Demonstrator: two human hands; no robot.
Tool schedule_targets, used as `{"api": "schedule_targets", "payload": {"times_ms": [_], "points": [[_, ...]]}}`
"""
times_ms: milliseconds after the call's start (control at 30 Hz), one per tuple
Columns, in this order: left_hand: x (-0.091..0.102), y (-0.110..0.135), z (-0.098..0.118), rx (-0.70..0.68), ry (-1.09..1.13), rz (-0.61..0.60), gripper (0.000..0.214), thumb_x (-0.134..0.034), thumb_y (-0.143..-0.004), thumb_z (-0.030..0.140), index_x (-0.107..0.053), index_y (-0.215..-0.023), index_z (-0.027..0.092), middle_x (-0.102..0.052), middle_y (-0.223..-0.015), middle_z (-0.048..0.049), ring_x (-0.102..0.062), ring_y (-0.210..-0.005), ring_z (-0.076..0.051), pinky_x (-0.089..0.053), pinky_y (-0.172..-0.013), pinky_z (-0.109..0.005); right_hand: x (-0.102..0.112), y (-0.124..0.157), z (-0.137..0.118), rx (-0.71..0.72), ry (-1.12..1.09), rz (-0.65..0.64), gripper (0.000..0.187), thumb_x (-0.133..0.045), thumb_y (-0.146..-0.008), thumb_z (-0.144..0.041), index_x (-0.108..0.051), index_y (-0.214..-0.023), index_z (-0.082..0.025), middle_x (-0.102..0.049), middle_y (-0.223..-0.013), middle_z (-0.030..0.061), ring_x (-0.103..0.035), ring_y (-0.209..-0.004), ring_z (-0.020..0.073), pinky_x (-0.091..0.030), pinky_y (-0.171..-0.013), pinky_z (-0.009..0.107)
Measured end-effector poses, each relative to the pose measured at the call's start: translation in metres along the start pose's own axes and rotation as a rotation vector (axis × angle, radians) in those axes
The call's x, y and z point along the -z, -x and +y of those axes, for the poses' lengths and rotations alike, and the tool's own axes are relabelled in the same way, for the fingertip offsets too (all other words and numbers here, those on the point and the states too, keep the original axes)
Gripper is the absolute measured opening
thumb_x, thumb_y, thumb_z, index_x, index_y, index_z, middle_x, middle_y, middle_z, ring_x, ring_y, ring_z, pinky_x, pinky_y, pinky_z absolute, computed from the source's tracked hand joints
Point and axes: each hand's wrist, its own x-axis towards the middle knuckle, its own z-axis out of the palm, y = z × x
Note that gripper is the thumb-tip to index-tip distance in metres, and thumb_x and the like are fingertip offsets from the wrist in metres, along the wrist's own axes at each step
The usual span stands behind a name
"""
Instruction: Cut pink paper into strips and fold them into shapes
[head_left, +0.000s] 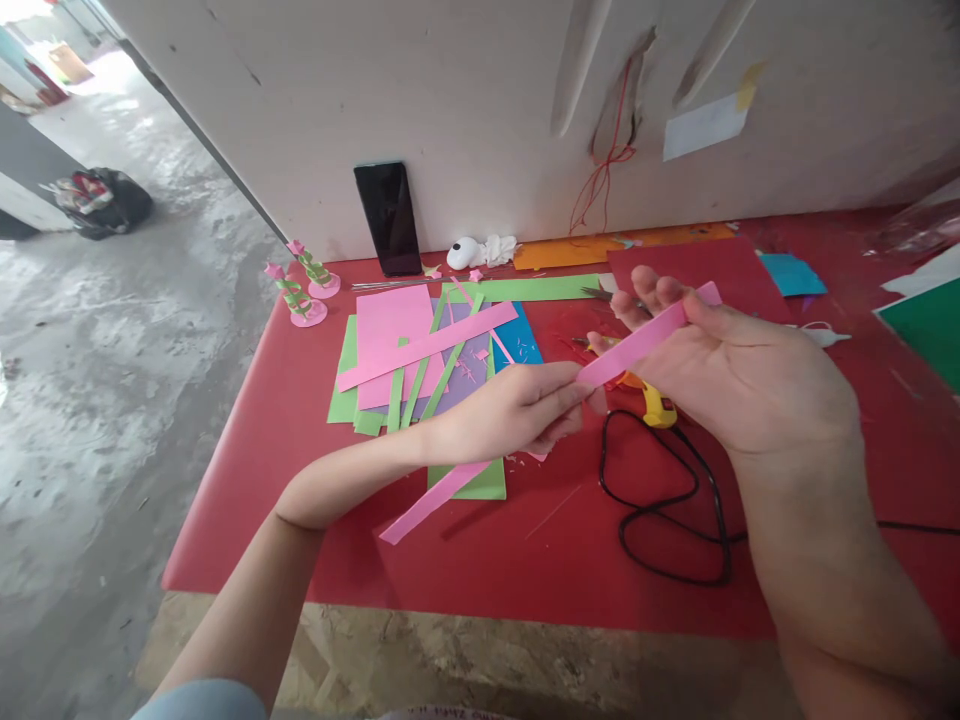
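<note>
A long pink strip (637, 345) of paper or thin foam stretches between my hands above the table. My left hand (529, 405) pinches it near the middle, and a loose tail of it hangs down to the lower left. Palm up, my right hand (772, 370) grips the far end between thumb and fingers. Below lies a pile with a pink sheet (390, 320), a purple sheet (457, 390), green strips (442, 375) and another pink strip (427, 347). Behind my right fingers sits a yellow glue gun (658, 408), partly hidden. Scissor tips (595, 293) show beside those fingers.
Two small pink-and-green flower stands (306, 312) stand at the table's left corner. A phone (388, 220) leans on the wall near a white object (463, 252). A black cord (622, 515) loops across the red table (525, 580). Blue (791, 275) and green (922, 330) pieces lie right.
</note>
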Motion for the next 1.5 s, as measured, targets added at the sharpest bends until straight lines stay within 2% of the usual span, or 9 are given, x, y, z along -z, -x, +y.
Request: {"api": "schedule_targets", "payload": {"times_ms": [233, 333, 467, 600, 767, 1133, 1267, 1400, 1500], "points": [[0.000, 0.008, -0.008, -0.052, 0.185, -0.006, 0.025, -0.038, -0.098, 0.029, -0.055, -0.087, 0.015, -0.050, -0.057, 0.0063, -0.045, -0.042, -0.003, -0.037, -0.045, -0.018, 0.022, -0.010, -0.032, 0.296, 0.000, 0.096, 0.055, -0.030, -0.098, -0.018, -0.067, -0.060, -0.031, -0.067, -0.122, -0.0107, -0.053, -0.124, 0.0116, -0.044, -0.094, 0.039], [0.003, -0.002, -0.015, -0.200, 0.297, 0.119, 0.028, -0.041, -0.097, 0.032, -0.063, -0.091, 0.016, -0.069, -0.078, -0.0018, -0.066, -0.073, -0.010, -0.052, -0.076, -0.025, 0.012, -0.008, -0.014, 0.185, 0.022, 0.005, 0.047, -0.037, -0.095, -0.022, -0.068, -0.060, -0.025, -0.070, -0.093, 0.0016, -0.061, -0.083, 0.0127, -0.047, -0.080, 0.035], [0.004, -0.009, -0.016, -0.275, 0.324, 0.347, 0.028, -0.043, -0.097, 0.033, -0.069, -0.100, 0.022, -0.070, -0.114, -0.0005, -0.056, -0.121, -0.016, -0.038, -0.108, -0.030, -0.004, 0.001, 0.017, 0.151, 0.347, -0.278, 0.029, -0.054, -0.088, -0.032, -0.072, -0.067, -0.022, -0.066, -0.076, 0.0034, -0.054, -0.069, 0.0141, -0.044, -0.071, 0.033], [0.002, -0.008, -0.018, -0.254, 0.333, 0.392, 0.030, -0.043, -0.096, 0.039, -0.063, -0.118, 0.030, -0.065, -0.121, 0.0010, -0.052, -0.125, -0.018, -0.043, -0.101, -0.030, -0.012, 0.018, 0.030, 0.140, 0.659, -0.504, 0.024, -0.058, -0.087, -0.045, -0.075, -0.085, -0.027, -0.070, -0.085, 0.0013, -0.062, -0.084, 0.0175, -0.048, -0.078, 0.032], [-0.004, -0.006, -0.027, -0.107, 0.295, 0.237, 0.038, -0.045, -0.094, 0.046, -0.058, -0.126, 0.028, -0.066, -0.086, -0.0019, -0.054, -0.074, -0.013, -0.046, -0.075, -0.027, -0.019, 0.032, 0.031, 0.140, 0.653, -0.570, 0.021, -0.061, -0.087, -0.043, -0.073, -0.081, -0.026, -0.070, -0.075, 0.0002, -0.066, -0.078, 0.0174, -0.053, -0.076, 0.031], [-0.001, 0.000, -0.014, -0.123, 0.514, 0.106, 0.032, -0.046, -0.093, 0.028, -0.066, -0.071, 0.014, -0.070, -0.096, -0.0061, -0.057, -0.058, -0.008, -0.050, -0.073, -0.030, -0.022, 0.041, 0.029, 0.203, 0.722, -0.564, 0.032, -0.060, -0.088, -0.043, -0.062, -0.063, -0.023, -0.065, -0.056, -0.0013, -0.061, -0.055, 0.0147, -0.051, -0.054, 0.027], [0.008, 0.006, -0.004, -0.161, 0.426, 0.167, 0.034, -0.040, -0.096, 0.034, -0.071, -0.095, 0.019, -0.069, -0.114, -0.0055, -0.067, -0.077, -0.014, -0.054, -0.075, -0.031, -0.022, 0.046, 0.033, 0.204, 0.735, -0.608, 0.028, -0.054, -0.091, -0.036, -0.062, -0.069, -0.023, -0.064, -0.056, -0.0017, -0.062, -0.056, 0.0138, -0.051, -0.057, 0.026], [0.021, 0.012, 0.008, -0.372, 0.288, 0.448, 0.034, -0.036, -0.098, 0.030, -0.070, -0.102, 0.027, -0.068, -0.119, 0.0038, -0.056, -0.127, -0.021, -0.051, -0.098, -0.034, -0.022, 0.052, 0.037, 0.164, 0.774, -0.707, 0.029, -0.051, -0.093, -0.030, -0.062, -0.068, -0.022, -0.067, -0.062, 0.0000, -0.066, -0.065, 0.0144, -0.053, -0.065, 0.027], [0.019, 0.011, 0.007, -0.432, 0.298, 0.407, 0.029, -0.042, -0.097, 0.030, -0.070, -0.103, 0.026, -0.069, -0.117, 0.0035, -0.054, -0.129, -0.021, -0.047, -0.105, -0.035, -0.020, 0.053, 0.037, 0.162, 0.735, -0.676, 0.027, -0.051, -0.093, -0.032, -0.065, -0.071, -0.022, -0.069, -0.066, 0.0011, -0.067, -0.069, 0.0156, -0.054, -0.066, 0.027]]}}
